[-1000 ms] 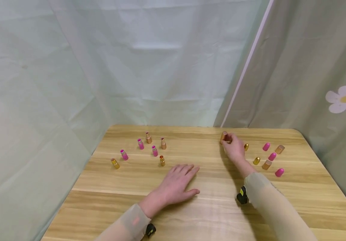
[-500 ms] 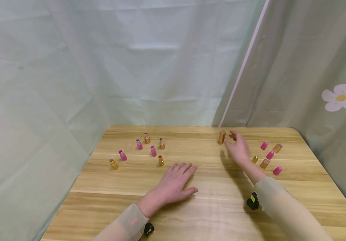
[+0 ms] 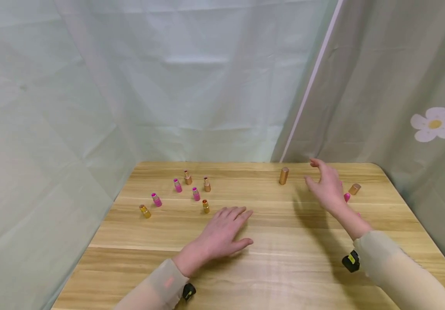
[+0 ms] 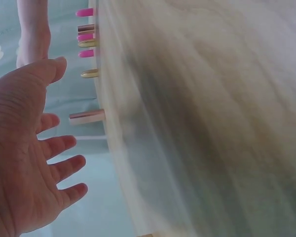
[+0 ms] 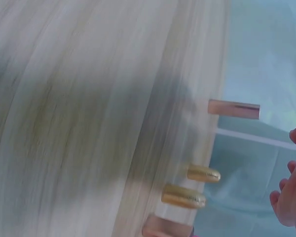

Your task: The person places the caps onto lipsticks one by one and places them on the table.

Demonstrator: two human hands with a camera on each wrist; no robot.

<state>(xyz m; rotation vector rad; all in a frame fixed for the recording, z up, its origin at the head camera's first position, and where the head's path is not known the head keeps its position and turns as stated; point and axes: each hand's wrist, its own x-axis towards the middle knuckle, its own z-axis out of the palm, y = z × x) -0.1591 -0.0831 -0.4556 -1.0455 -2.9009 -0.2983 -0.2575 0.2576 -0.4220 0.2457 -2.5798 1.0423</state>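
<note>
My left hand (image 3: 222,234) is held low over the table with its fingers spread and nothing in them. My right hand (image 3: 327,187) hovers at the right, thumb and fingers apart, holding nothing. Left of it a tall copper lipstick tube (image 3: 283,176) stands upright near the back edge. Under and behind the right hand are several lipstick caps, mostly hidden in the head view; a pink cap (image 3: 347,197) and a copper cap (image 3: 355,189) show. The right wrist view shows two gold caps (image 5: 183,196) standing near another copper cap (image 5: 167,226).
At the left of the wooden table (image 3: 269,267) stand several uncapped lipsticks: pink ones such as this lipstick (image 3: 196,194), gold ones like this lipstick (image 3: 205,206), and copper ones like this lipstick (image 3: 207,184). A pale curtain (image 3: 207,86) hangs behind the table.
My right hand has let go of the copper lipstick tube, which stays standing, and has drawn up and to the right over the caps. The left hand has hardly moved.
</note>
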